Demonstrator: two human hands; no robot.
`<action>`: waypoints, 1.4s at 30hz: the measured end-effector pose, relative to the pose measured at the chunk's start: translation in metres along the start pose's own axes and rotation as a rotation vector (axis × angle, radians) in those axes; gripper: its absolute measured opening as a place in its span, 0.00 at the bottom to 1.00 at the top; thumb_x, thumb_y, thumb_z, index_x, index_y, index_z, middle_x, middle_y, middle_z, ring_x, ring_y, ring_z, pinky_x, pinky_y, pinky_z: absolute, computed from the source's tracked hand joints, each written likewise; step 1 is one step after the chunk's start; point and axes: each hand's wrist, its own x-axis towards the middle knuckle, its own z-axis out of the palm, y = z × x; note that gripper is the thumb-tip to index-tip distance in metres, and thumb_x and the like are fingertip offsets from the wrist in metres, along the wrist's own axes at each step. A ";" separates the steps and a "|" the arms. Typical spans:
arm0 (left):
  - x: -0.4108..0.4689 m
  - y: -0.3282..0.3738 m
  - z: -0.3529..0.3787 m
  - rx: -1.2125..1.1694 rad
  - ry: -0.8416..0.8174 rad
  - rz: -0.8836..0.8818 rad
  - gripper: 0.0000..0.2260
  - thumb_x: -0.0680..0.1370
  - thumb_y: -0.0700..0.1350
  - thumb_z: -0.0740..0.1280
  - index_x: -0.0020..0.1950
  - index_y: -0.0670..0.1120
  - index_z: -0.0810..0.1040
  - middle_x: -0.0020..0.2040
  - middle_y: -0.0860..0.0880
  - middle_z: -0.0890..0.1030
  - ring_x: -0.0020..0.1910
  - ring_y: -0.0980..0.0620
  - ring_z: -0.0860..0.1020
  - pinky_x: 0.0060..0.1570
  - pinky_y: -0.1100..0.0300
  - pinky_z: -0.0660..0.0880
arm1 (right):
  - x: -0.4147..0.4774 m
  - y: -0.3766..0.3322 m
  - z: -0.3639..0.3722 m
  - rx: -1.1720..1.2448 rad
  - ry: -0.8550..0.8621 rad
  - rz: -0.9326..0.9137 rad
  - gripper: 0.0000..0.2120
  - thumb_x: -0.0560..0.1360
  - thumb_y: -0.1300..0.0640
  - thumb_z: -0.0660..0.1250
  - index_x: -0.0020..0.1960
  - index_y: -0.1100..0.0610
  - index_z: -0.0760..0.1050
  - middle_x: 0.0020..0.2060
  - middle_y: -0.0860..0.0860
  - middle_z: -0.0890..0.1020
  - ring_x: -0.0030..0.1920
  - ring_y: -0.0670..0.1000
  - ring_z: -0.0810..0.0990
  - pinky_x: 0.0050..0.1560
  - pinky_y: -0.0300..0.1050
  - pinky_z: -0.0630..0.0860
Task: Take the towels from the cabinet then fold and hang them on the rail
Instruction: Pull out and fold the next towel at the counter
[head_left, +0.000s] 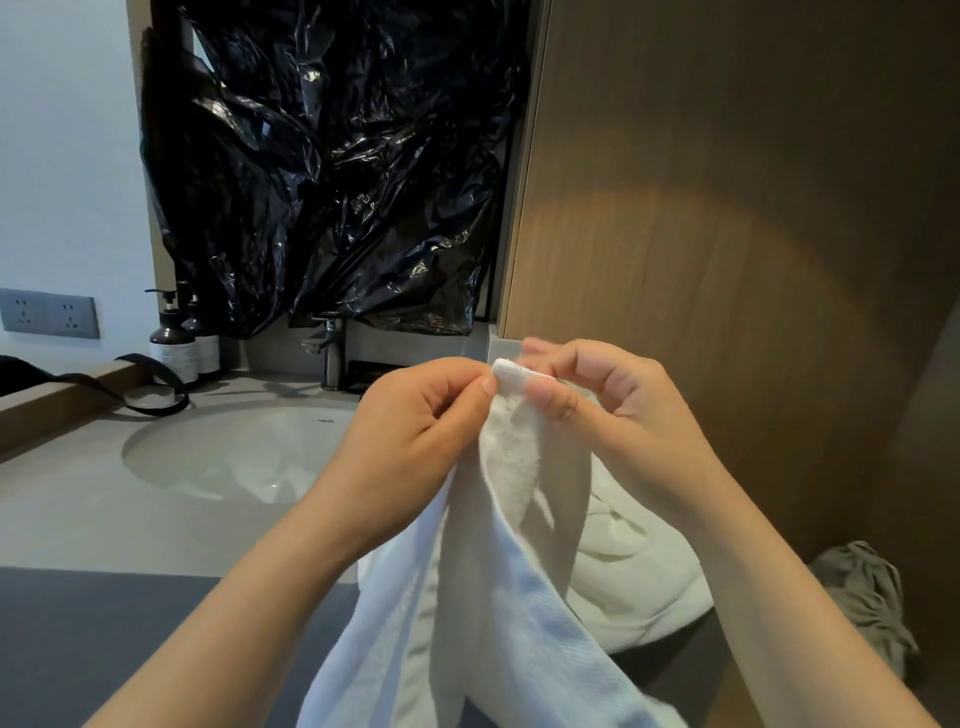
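While both hands pinch its corner, towel (498, 597) hangs beside sink (156, 452).

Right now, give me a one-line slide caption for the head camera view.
A white towel pinched at its top edge by the left hand and right hand, near the sink.

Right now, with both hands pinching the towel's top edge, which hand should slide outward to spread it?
Left, probably. The left hand has open space over the sink beside it; the right hand is near the wooden panel and could anchor the towel.
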 end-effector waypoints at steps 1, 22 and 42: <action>0.002 0.001 -0.002 -0.002 -0.001 -0.004 0.16 0.78 0.49 0.59 0.45 0.40 0.81 0.39 0.35 0.78 0.39 0.37 0.75 0.42 0.42 0.75 | 0.002 0.000 -0.001 0.070 -0.030 0.017 0.07 0.73 0.51 0.69 0.41 0.54 0.80 0.42 0.43 0.85 0.54 0.38 0.80 0.51 0.30 0.73; 0.060 0.009 -0.062 0.263 0.275 0.053 0.16 0.82 0.43 0.58 0.44 0.32 0.76 0.39 0.33 0.76 0.33 0.46 0.69 0.32 0.64 0.65 | 0.009 -0.020 -0.015 0.012 0.018 0.032 0.18 0.73 0.48 0.69 0.37 0.64 0.79 0.29 0.55 0.70 0.31 0.51 0.64 0.31 0.43 0.59; 0.075 -0.099 -0.012 0.399 0.256 -0.263 0.14 0.82 0.43 0.57 0.39 0.43 0.75 0.34 0.53 0.74 0.34 0.56 0.70 0.31 0.69 0.64 | 0.056 0.066 -0.036 -0.512 -0.093 0.110 0.11 0.77 0.53 0.69 0.39 0.57 0.82 0.33 0.52 0.80 0.34 0.48 0.73 0.38 0.45 0.67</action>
